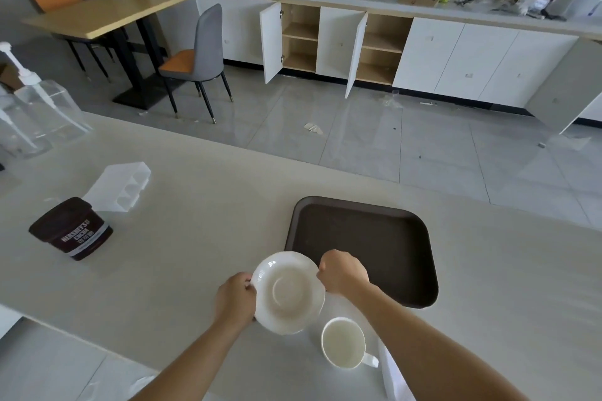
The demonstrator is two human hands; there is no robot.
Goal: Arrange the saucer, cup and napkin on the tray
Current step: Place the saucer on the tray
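Note:
A white saucer (288, 292) is held by its rim between both hands, just left of the dark brown tray (374, 244) and over the counter. My left hand (235, 299) grips the saucer's left edge. My right hand (342, 272) pinches its right edge, over the tray's near left corner. A white cup (343, 342) stands upright on the counter close to me, its handle pointing right. The white napkin (392, 374) lies right of the cup, mostly hidden under my right forearm. Nothing lies in the tray.
A brown cocoa tub (72, 228) and a clear plastic holder (122, 185) sit on the counter at the left. Pump bottles (35, 107) stand at the far left. The counter's far edge (293, 162) drops to a tiled floor.

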